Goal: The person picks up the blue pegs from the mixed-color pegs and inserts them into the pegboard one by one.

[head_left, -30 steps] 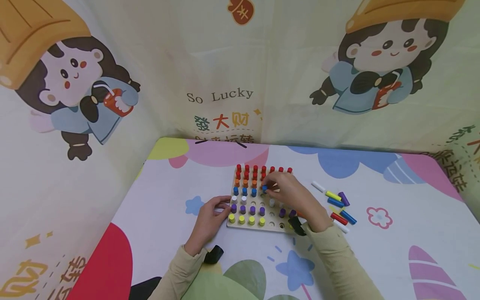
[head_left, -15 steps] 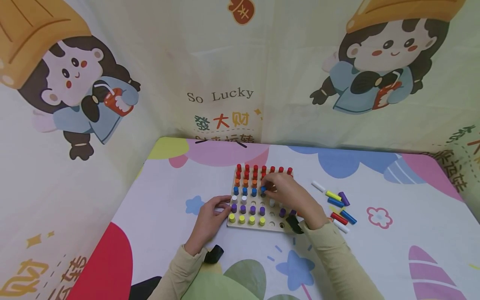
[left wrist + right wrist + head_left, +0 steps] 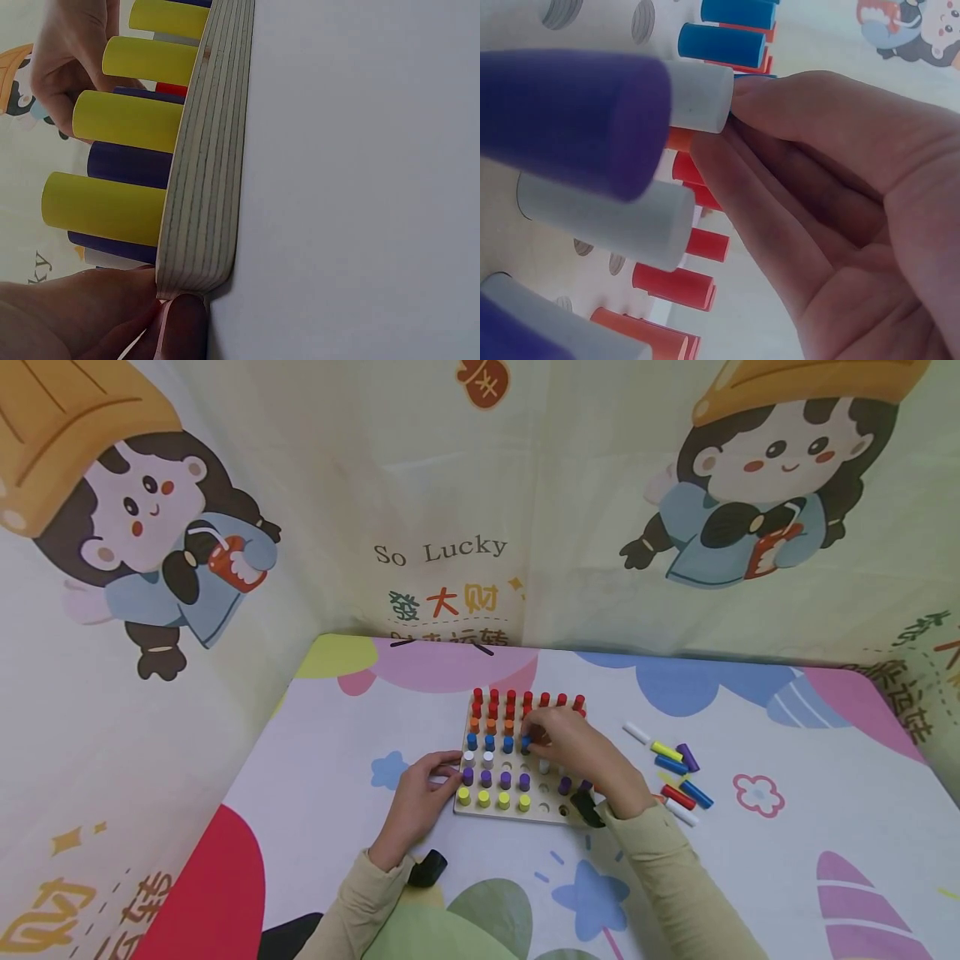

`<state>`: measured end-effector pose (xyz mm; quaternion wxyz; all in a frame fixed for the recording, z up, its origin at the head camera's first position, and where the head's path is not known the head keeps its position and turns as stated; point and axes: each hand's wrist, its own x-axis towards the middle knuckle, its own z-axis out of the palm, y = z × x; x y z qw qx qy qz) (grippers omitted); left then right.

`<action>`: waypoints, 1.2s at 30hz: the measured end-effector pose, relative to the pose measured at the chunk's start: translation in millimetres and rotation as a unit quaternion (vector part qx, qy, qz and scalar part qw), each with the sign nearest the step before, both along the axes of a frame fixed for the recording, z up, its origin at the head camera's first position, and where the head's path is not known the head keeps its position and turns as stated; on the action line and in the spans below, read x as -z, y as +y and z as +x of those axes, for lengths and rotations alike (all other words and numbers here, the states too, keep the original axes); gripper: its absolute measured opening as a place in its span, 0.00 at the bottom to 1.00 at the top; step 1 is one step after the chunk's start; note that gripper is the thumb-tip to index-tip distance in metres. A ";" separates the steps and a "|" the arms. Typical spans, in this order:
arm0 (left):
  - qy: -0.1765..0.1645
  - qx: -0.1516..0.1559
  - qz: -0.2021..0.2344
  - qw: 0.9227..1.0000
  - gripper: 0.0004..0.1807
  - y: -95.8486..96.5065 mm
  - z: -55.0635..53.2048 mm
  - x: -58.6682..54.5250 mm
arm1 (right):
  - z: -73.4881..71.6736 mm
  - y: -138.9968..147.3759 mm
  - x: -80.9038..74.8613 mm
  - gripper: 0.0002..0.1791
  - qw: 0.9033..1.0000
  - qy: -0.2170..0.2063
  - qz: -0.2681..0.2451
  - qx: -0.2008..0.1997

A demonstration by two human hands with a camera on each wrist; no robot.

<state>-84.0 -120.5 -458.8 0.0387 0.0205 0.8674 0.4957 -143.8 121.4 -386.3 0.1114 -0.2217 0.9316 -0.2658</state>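
Head view: right hand (image 3: 581,747) pinches blue peg (image 3: 526,745) between thumb and fingers, fourth from left in blue row (image 3: 489,744) on wooden pegboard (image 3: 534,795). Peg's long axis near upright, upper end partly finger-hidden; seating unclear. Left hand (image 3: 426,795): thumb, fingertips touching board's left edge.

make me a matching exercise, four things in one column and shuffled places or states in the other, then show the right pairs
Things
1. left hand
2. right hand
3. row of yellow pegs
4. loose pegs

Places and states
A. lying on the table, to the right of the board
B. pinching a blue peg
C. standing along the board's near edge
D. touching the board's left edge

Pairs: 1-D; 2-B; 3-C; 4-A
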 end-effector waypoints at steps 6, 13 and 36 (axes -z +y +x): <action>-0.003 0.001 0.007 1.000 0.18 -0.8 -1.0 0.7 | 1.8 -1.1 -1.4 0.08 1.000 0.003 -0.006 -0.015; -0.002 0.003 0.005 1.000 0.18 -0.4 -0.6 0.2 | 1.4 -1.6 -1.0 0.08 1.000 0.008 -0.004 -0.022; -0.010 -0.005 -0.007 1.000 0.19 1.6 0.2 -3.1 | 6.4 10.6 -11.1 0.13 1.000 0.002 0.022 0.002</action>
